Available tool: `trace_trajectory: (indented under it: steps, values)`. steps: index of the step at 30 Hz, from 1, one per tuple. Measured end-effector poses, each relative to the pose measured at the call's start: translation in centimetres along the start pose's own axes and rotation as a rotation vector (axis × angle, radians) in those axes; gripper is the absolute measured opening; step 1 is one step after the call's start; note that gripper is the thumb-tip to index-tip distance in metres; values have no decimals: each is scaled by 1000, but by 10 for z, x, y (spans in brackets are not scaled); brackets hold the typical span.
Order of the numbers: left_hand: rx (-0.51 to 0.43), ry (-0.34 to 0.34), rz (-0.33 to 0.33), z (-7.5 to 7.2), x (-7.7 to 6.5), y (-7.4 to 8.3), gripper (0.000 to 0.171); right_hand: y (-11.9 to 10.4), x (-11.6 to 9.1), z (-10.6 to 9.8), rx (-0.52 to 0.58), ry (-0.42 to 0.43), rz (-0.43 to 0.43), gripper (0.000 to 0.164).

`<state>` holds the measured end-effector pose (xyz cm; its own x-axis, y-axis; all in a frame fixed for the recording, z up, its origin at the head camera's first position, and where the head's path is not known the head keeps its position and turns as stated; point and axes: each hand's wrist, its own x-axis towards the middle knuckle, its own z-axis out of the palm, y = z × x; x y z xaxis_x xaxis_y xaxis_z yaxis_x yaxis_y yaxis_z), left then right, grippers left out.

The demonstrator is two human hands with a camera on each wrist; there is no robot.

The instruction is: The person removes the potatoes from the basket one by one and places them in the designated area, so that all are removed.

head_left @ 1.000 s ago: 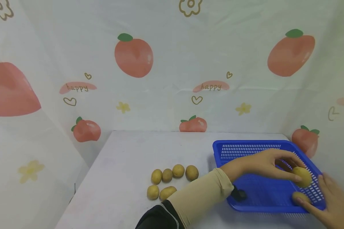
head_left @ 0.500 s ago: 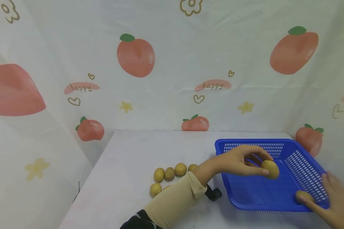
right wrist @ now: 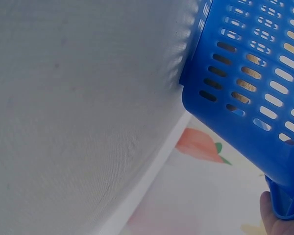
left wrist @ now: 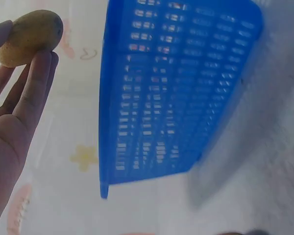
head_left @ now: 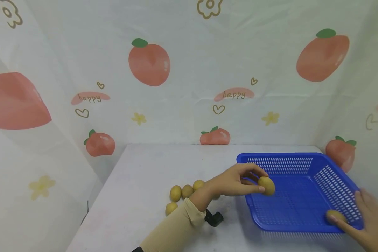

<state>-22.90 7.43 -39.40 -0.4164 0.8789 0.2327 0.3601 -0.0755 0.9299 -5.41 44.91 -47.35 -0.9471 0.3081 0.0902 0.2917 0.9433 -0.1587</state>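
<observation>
My left hand (head_left: 236, 180) pinches a yellow potato (head_left: 266, 186) between thumb and fingers, above the left rim of the blue plastic basket (head_left: 296, 206). In the left wrist view, that potato (left wrist: 32, 36) sits at the fingertips, apart from the basket's slotted wall (left wrist: 157, 98). At the basket's near right corner, my right hand (head_left: 371, 220) grips the rim, its thumb over the edge. Another potato (head_left: 336, 216) lies inside by that thumb. The right wrist view shows only fingertips (right wrist: 279, 220) at the rim.
Several potatoes lie on the white table (head_left: 151, 168) left of the basket, among them one at the left end (head_left: 175, 193); my left forearm (head_left: 176, 227) hides part of the group. A black wrist device (head_left: 215, 218) hangs under that wrist. A printed cloth (head_left: 182, 105) stands behind.
My left hand has carried the potato leftward, from the basket's right side to above its left rim. My right hand keeps its place at the corner, and the other potato stays inside.
</observation>
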Motion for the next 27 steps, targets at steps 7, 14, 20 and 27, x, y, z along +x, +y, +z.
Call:
trace_trajectory:
  steps: [7, 14, 20, 27]
  values:
    - [-25, 35, -11, -10, -22, -6, 34, 3, 2, 2, 8, 18, -5, 132]
    - [-12, 58, -29, -19, -43, -11, 33, 5, 2, 5, 1, 24, -16, 132]
    - [-3, 91, -61, -29, -62, -16, 33, 5, 3, 4, -4, 20, -18, 133]
    - [26, 158, -122, -42, -87, -22, 34, 9, 4, 8, -4, 27, -15, 135]
